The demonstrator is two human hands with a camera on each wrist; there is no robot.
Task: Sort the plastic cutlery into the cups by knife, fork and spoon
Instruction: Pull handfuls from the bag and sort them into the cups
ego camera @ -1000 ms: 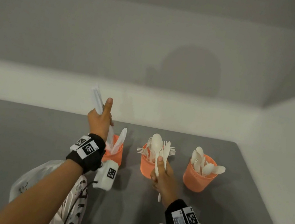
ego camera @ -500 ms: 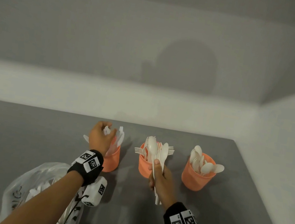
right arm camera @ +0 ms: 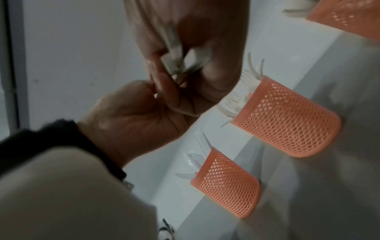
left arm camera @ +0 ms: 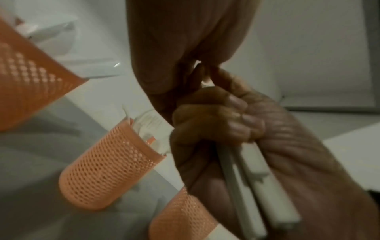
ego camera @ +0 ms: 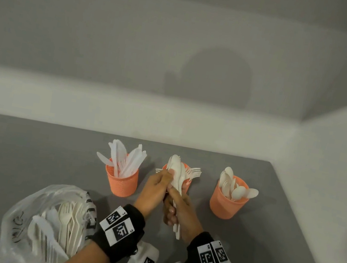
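Three orange mesh cups stand in a row: the knife cup (ego camera: 122,182) on the left, the fork cup (ego camera: 190,175) in the middle and the spoon cup (ego camera: 226,203) on the right. In front of the fork cup my right hand (ego camera: 174,208) grips a bundle of white plastic cutlery (ego camera: 177,170) upright by the handles (left arm camera: 259,186). My left hand (ego camera: 169,173) pinches one piece near the top of that bundle. In the right wrist view the fork cup (right arm camera: 287,123) and the knife cup (right arm camera: 226,183) lie behind both hands.
A clear plastic bag (ego camera: 22,218) holding several more forks and other white cutlery lies at the lower left of the grey table (ego camera: 15,151). White walls close the table at the back and on the right.
My left hand brought a knife down into the knife cup, let it go, and moved right onto the bundle. The right hand stayed in front of the fork cup with the bundle.
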